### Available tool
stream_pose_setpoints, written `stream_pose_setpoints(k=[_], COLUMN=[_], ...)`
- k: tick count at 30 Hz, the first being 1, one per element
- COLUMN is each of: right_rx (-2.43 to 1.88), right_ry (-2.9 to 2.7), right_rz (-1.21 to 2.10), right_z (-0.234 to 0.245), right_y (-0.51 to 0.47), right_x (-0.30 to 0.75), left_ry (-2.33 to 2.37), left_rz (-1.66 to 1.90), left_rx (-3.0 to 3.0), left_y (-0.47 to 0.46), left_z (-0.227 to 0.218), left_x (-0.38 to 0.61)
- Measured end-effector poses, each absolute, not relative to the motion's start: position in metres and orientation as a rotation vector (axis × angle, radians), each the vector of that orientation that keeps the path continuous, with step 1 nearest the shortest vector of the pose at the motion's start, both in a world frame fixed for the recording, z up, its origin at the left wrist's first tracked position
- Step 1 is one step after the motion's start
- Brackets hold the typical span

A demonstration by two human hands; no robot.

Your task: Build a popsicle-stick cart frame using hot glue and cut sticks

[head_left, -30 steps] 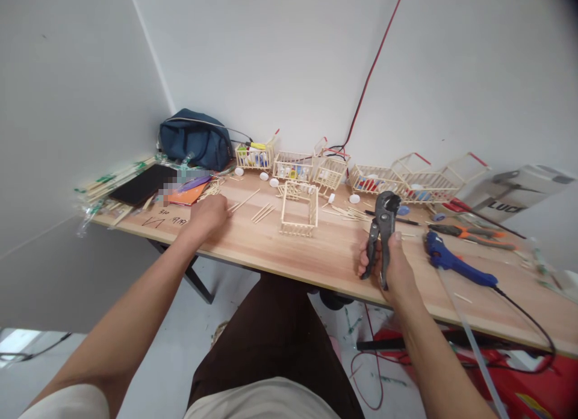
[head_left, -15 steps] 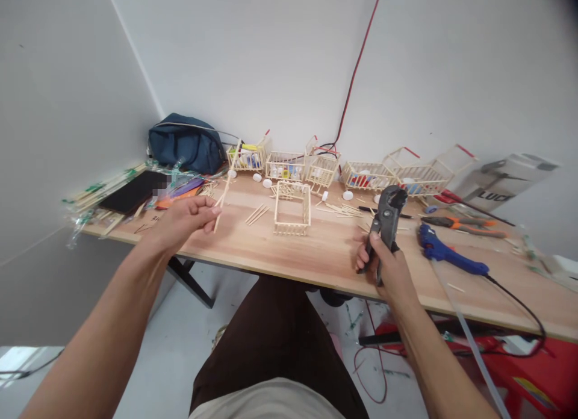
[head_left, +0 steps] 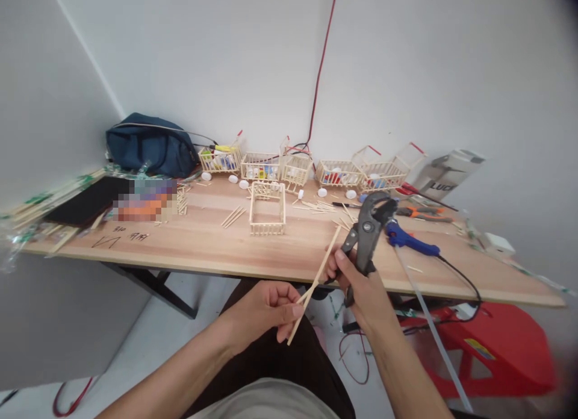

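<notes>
In front of my body, my left hand (head_left: 277, 313) pinches thin wooden sticks (head_left: 324, 262); a long one slants up to the right and a shorter one crosses it. My right hand (head_left: 356, 280) is wrapped around the handles of a dark grey pipe cutter (head_left: 368, 226), jaws pointing up and away. The long stick's upper part is close beside the right hand's fingers; I cannot tell whether they touch. On the table behind stands a small rectangular frame (head_left: 268, 232) built of sticks, with several loose sticks (head_left: 233, 217) lying to its left.
Small stick-built shopping carts (head_left: 338, 173) line the wall. A blue glue gun (head_left: 413, 241) with a clear glue stick lies right, near orange-handled pliers (head_left: 424, 213). A blue bag (head_left: 151, 145) and black tablet (head_left: 88, 199) are left. A red stool (head_left: 506, 347) stands below.
My left hand has come from the table's left side to the middle, bringing the sticks near the cutter. My right hand still holds the cutter. The view has turned to the right.
</notes>
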State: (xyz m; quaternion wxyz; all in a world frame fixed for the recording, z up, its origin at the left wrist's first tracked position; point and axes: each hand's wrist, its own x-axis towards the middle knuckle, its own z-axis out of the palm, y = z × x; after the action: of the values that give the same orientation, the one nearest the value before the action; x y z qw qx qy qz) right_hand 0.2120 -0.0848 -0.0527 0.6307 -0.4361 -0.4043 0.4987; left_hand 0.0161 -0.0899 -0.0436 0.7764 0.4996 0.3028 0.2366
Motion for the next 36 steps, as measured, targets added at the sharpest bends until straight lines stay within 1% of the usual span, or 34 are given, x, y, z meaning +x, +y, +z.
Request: stream_pose_setpoints(k=[4,11,16,23,27,36], right_rx=[-1.021,-1.004,-1.0,-1.138,-1.233,-1.305], right_ry=[-0.811,-0.659,-0.628,-0.827,-1.005,-0.981], right_rz=[1.187,1.152,1.18,1.23,1.155,1.072], right_z=[-0.054,-0.046,-0.043,-0.062,-0.068,-0.067], right_y=[-0.084,-0.082,-0.084,-0.092,-0.096,-0.101], right_x=[0.211,0.208,0.218,0.22,0.216,0.213], left_ry=[0.675,0.654,0.737,0.845,0.821,0.828], left_rz=[0.497,0.52,0.701,0.786,0.799,0.807], left_rx=[1.108,1.094,1.077,1.17,1.254,1.2], left_y=[-0.09,-0.089,-0.089,-0.076,-0.073,-0.079], left_z=[-0.054,-0.063,-0.061,-0.05,-0.042,-0.043], left_x=[0.025,0.028,0.023,0.033,0.047,0.064])
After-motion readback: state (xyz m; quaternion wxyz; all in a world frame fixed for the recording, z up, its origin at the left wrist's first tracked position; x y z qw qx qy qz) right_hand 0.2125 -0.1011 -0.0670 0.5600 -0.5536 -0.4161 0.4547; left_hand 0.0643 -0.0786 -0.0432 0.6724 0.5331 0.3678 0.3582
